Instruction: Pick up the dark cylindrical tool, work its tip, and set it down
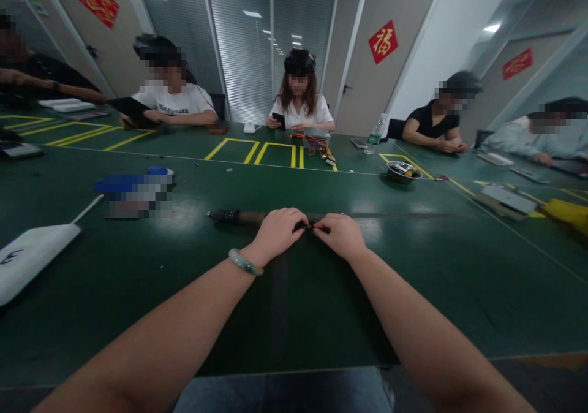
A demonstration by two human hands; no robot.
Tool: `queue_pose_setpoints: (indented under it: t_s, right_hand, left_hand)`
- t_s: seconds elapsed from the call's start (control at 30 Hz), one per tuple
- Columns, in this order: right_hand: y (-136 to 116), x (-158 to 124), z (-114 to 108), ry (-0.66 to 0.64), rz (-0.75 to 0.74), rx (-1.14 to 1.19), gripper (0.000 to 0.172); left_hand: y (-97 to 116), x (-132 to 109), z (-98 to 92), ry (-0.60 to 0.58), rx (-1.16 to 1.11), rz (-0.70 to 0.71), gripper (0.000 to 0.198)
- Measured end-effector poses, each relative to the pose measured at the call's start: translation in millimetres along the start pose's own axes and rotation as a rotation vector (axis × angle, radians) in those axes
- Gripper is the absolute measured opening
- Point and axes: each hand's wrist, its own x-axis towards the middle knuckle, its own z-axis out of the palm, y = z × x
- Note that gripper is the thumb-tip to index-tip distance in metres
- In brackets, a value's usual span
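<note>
both hands are down on the green bench (459, 278), the left hand (278, 235) and the right hand (337, 236) nearly meeting, each grip pinched together on a small black piece (312, 225), too small to make out. a dark cylindrical rod (243, 218) runs from it along the bench toward the left. a jade bangle (245, 261) circles the left wrist. farther right sits a steel bowl (403, 171), and across the bench a co-worker (301, 109) sits behind a tangle of coloured wires (319, 147).
</note>
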Motion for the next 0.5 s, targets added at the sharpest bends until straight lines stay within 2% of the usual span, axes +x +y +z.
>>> queue_pose_setpoints:
  t_s: [0.27, 0.5]
  right_hand:
    - [0.2, -0.9, 4.3, 0.024, -0.001, 0.021, 0.014]
    - [-2.0, 1.8, 8.0, 0.024, -0.002, -0.087, 0.018]
  left_hand:
    - [1.2, -1.0, -1.5, 0.008, 0.0, 0.0, 0.012]
    - [-2.2, -0.2, 2.8, 0.012, -0.015, -0.003, 0.014]
